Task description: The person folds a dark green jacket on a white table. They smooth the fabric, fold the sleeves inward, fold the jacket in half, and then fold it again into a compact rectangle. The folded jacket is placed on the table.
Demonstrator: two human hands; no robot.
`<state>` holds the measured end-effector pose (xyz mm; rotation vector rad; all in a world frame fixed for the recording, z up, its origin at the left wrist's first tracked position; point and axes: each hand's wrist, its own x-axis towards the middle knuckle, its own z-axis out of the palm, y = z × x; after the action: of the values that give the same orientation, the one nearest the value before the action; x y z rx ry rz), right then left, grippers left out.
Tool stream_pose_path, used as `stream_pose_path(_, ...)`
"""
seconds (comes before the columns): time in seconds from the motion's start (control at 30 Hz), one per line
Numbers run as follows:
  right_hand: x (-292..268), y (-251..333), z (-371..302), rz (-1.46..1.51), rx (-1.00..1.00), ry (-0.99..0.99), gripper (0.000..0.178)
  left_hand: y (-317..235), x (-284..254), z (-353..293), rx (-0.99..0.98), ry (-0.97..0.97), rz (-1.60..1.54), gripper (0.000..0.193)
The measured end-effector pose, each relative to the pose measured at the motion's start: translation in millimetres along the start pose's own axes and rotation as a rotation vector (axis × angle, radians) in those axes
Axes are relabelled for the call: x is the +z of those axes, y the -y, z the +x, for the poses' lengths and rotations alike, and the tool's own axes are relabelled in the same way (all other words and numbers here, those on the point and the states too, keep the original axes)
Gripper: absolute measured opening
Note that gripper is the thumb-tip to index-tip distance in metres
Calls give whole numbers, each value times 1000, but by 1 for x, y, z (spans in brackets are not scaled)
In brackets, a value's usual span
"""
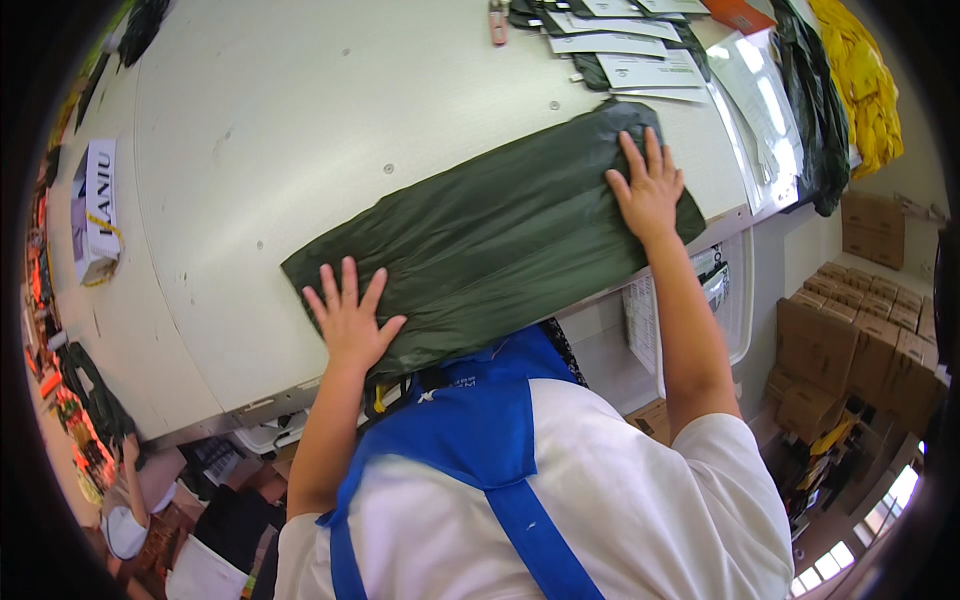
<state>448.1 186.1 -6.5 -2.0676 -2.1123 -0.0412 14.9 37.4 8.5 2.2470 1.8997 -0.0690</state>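
A long piece of dark green, thin shiny fabric (490, 225), folded into a rough rectangle, lies slantwise across the near edge of the white table. My left hand (350, 317) rests flat on its left end, fingers spread. On its right end lies my right hand (645, 190), palm down with the fingers apart. The fabric has soft creases running along its length. Its near side reaches the table edge in front of my blue apron (450, 440). Neither hand grips anything.
Stacked dark packets with white papers (650, 70) lie at the far right, beside clear plastic sheets (755, 110) and yellow material (860, 85). A small pink-handled tool (498, 22) is nearby. A white box (97, 210) stands left. Cardboard boxes (865, 330) are piled right. Another person (128, 520) is at lower left.
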Motion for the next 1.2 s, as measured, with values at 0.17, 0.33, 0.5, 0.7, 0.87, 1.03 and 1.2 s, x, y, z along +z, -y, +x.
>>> stream_pose_path(0.17, -28, 46, -11, 267, -21, 12, 66, 43, -24, -18, 29, -32, -23, 69)
stream_pose_path(0.33, -48, 21, -66, 575, 459, -434, 64, -33, -73, 90, 183, -270, -300, 58)
stream_pose_path(0.5, -28, 14, -90, 1561, 916, -268, 47, -163, -75, 250, 92, 171, -471, 64)
stream_pose_path(0.7, -48, 7, -76, 1828, 1078, -323, 24, -221, -80, 306, 145, 224, -295, 50)
stream_pose_path(0.87, -47, 4, -75, 1927, 1036, -440, 26, -224, -81, 315, 168, 471, -690, 53)
stream_pose_path(1.03, -49, -3, -72, 2042, 1107, -443, 28, -238, -83, 344, 169, 870, -1020, 50)
stream_pose_path(1.2, -58, 1, -65, 2050, 1177, -434, 27, -240, -114, 349, 206, 991, -1079, 44)
